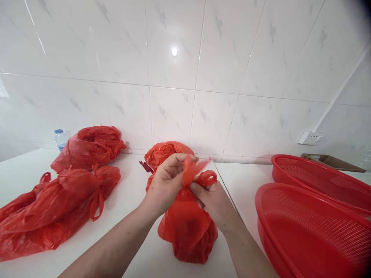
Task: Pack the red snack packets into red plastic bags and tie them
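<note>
A filled red plastic bag (188,231) stands on the white counter (133,200) in front of me. My left hand (165,183) pinches one of the bag's handles at its knotted top. My right hand (213,200) grips the other handle right beside it. Both hands are closed on the thin red plastic at the knot (193,173). Another red bag (165,152) sits just behind the one I hold, by the wall.
Several tied red bags (58,197) lie on the left of the counter, with a water bottle (60,138) behind them. Two red perforated baskets (313,227) stand at the right. A wall socket (310,137) and a brown tray (333,162) are at the far right.
</note>
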Tool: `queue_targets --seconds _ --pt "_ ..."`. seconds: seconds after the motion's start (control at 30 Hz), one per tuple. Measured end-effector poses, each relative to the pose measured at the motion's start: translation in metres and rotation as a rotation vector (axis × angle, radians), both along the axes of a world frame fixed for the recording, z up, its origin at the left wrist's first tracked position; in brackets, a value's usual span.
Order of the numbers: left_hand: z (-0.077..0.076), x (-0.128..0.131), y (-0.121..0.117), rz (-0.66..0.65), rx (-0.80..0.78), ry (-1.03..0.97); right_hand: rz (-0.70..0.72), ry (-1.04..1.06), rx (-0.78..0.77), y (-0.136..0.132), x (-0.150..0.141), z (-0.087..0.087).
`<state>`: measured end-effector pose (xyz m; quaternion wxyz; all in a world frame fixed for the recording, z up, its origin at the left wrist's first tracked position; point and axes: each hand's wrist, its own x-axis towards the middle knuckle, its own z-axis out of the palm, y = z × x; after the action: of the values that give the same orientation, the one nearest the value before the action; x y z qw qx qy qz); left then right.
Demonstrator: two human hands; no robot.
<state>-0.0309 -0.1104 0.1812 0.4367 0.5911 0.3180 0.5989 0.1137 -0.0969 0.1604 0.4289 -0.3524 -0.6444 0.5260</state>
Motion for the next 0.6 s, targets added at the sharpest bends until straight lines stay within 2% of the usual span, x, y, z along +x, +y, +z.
queue_targets --seconds 0.07,0.1,0.2,0.3,0.43,0.6 --pt "-0.009 -0.004 0.001 0.191 0.06 -0.005 -0.116 0.033 -0.045 0.005 -0.002 -0.004" --pt "-0.013 -0.005 0.002 0.231 0.088 0.024 -0.155 0.052 -0.073 0.007 -0.003 -0.006" --pt "-0.025 -0.006 0.004 0.201 0.114 0.22 -0.165 0.148 -0.148 0.011 -0.005 -0.009" --pt "-0.032 0.001 0.006 0.142 0.044 0.351 -0.135 0.242 -0.174 0.013 -0.006 -0.013" --pt "-0.033 0.012 0.008 0.04 -0.039 0.251 -0.087 0.223 -0.122 0.018 -0.007 -0.024" --pt "-0.039 0.004 0.014 0.163 -0.078 0.224 0.014 0.158 -0.023 0.028 -0.002 -0.03"
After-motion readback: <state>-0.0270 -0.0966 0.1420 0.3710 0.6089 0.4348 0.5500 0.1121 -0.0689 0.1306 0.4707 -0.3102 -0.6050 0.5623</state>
